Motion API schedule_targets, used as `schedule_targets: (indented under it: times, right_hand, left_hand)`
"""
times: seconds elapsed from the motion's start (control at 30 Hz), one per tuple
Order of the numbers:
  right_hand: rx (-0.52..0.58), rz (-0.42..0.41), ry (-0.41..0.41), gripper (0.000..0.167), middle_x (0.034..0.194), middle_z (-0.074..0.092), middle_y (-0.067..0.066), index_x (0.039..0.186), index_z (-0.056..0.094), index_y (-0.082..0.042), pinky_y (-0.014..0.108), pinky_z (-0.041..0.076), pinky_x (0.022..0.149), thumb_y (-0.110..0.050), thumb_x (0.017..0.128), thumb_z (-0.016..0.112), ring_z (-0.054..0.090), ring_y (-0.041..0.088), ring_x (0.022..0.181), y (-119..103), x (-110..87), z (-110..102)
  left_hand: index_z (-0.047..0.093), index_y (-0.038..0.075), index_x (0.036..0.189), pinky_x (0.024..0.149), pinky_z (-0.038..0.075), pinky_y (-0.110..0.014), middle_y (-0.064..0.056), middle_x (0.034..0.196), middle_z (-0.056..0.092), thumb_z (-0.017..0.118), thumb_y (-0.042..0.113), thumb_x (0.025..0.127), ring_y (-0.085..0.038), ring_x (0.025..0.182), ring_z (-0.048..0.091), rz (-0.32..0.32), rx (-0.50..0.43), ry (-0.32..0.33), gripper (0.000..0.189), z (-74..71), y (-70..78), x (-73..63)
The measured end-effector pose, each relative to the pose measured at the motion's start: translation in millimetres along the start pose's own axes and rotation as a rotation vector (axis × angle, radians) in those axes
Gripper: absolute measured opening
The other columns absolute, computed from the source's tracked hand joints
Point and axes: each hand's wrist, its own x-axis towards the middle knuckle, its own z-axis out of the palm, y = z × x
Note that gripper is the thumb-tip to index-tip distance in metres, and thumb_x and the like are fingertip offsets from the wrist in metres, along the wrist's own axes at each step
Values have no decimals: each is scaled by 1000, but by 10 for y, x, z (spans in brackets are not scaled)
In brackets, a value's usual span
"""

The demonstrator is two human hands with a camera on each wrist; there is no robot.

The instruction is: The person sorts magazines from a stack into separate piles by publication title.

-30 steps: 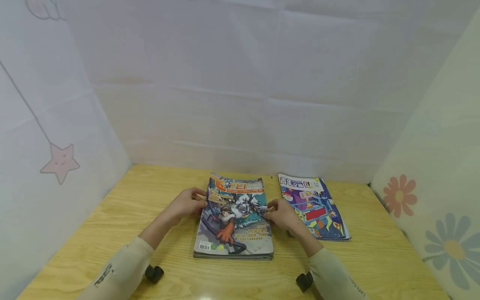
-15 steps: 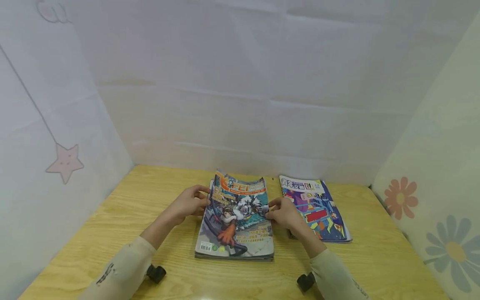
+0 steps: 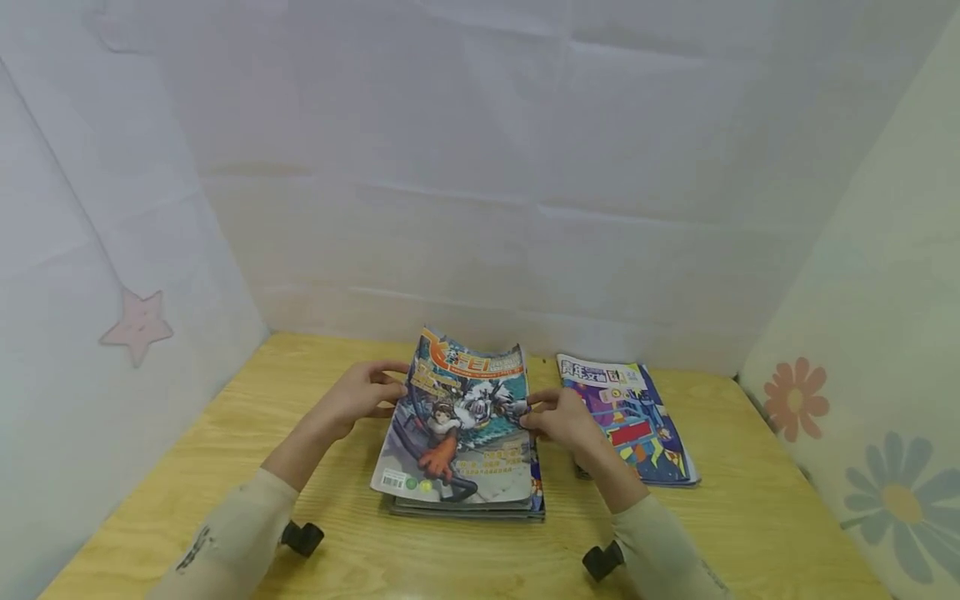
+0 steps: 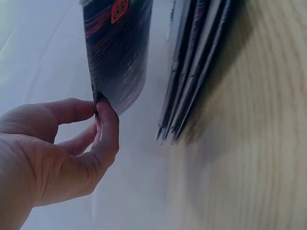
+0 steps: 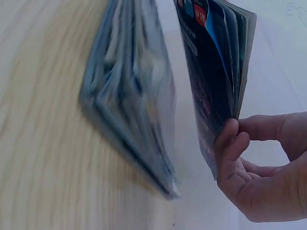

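Head view: left grip and right grip, pinching opposite side edges of the orange-titled magazine, hold it raised above the magazine pile on the bench (both wrist views show the gap). The step in hand looks like lifting it off; the next move probably calls for a level, two-handed carry. A purple-covered magazine lies nearby, to the right.

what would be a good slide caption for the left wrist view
Left-hand grip pinching a magazine by its edge, apart from the stack on the wooden tabletop.
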Motion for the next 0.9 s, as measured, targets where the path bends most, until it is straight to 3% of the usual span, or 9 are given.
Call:
schedule_targets:
  times: [0.27, 0.63, 0.9]
  right_hand:
    - [97, -36, -20, 39, 92, 72, 13, 128, 61, 6, 47, 59, 78, -4, 93, 74, 69, 25, 73, -143, 101, 242]
    - [187, -47, -83, 45, 96, 69, 15, 133, 57, 7, 46, 59, 78, -5, 93, 74, 69, 23, 73, -197, 306, 743]
    - [218, -29, -60, 39, 94, 67, 16, 126, 59, 7, 43, 60, 71, 3, 91, 73, 69, 24, 69, -363, 522, 1160]
  left_hand:
    - [52, 3, 146, 88, 56, -48, -21, 120, 65, 63, 11, 100, -34, 104, 66, -3, 18, 53, 48, -318, 73, -30]
    - [49, -1, 148, 92, 54, -48, -22, 121, 64, 61, 11, 100, -30, 103, 65, -36, 35, 98, 51, -779, -57, -69]
    - [44, -3, 151, 91, 54, -43, -21, 127, 63, 59, 13, 103, -23, 104, 65, -62, 51, 136, 53, -1143, -172, -87]
